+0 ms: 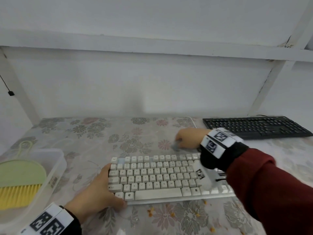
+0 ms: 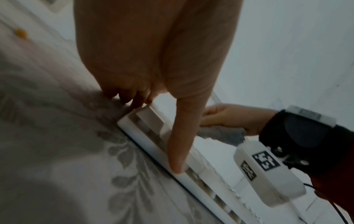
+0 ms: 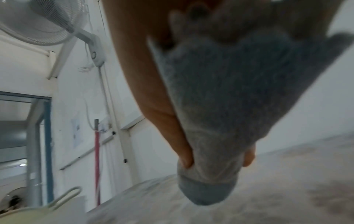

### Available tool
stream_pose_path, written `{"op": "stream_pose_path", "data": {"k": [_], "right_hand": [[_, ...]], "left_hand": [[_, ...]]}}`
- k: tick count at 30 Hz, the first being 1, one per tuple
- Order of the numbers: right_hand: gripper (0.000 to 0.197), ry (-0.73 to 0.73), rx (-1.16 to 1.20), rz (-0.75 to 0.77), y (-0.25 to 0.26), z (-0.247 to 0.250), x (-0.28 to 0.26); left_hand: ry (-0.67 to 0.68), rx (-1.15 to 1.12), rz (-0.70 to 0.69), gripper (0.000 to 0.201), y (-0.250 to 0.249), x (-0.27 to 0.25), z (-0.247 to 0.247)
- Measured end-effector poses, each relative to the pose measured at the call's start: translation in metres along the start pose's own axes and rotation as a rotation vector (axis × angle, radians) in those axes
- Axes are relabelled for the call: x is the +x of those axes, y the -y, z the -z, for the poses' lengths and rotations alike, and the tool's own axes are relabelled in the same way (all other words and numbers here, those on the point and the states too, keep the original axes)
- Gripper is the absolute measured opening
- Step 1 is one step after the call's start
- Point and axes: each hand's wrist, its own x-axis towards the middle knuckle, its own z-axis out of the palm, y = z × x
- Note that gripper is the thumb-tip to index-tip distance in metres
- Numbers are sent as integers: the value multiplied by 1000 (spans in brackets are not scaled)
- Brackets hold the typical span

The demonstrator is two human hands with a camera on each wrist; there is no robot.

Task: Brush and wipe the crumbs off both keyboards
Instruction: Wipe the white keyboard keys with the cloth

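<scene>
Head view: the left hand (image 1: 94, 197) grips the left end of the white plastic keyboard (image 1: 157, 178) on the floral-clothed bench (image 1: 84, 133). Beyond its far edge the right hand (image 1: 188, 138) clutches a grey cloth (image 1: 176, 147). The black keyboard (image 1: 257, 127) lies far right; orange crumbs (image 1: 150, 211) sit near the front.

Left wrist view: the left hand's thumb (image 2: 180, 144) presses the white keyboard's front rim.

Right wrist view: fingers (image 3: 184, 154) curl round the grey cloth.

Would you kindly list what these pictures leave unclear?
- White keyboard: right end hidden in the head view by the right wrist's camera mount.
- Grey cloth: blurred; the right hand covers most of it.
- Yellow-bristled green brush: cut off by the left edge.
- Black keyboard: legends too small.
</scene>
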Motion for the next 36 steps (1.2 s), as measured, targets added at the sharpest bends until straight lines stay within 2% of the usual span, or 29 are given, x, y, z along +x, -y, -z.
{"op": "stream_pose_path", "data": {"k": [6, 9, 11, 15, 20, 26, 32, 36], "right_hand": [[35, -39, 99, 323, 121, -1, 34], [32, 52, -75, 386, 150, -14, 51], [30, 51, -200, 411, 153, -22, 57], [32, 6, -197, 406, 133, -23, 49], [35, 49, -105, 242, 78, -22, 24], [35, 54, 18, 105, -1, -22, -11], [32, 76, -65, -59, -55, -14, -23], [37, 137, -238, -152, -80, -11, -19]], "left_hand": [[21, -31, -23, 103, 4, -3, 4], [21, -38, -11, 114, 8, -1, 8], [23, -37, -15, 116, 10, -1, 9], [38, -47, -27, 112, 13, 0, 10], [44, -59, -37, 124, 19, 1, 12], [44, -79, -65, 115, 18, 0, 10], [36, -97, -87, 111, 23, 2, 10], [47, -115, -120, 108, 24, 3, 9]]}}
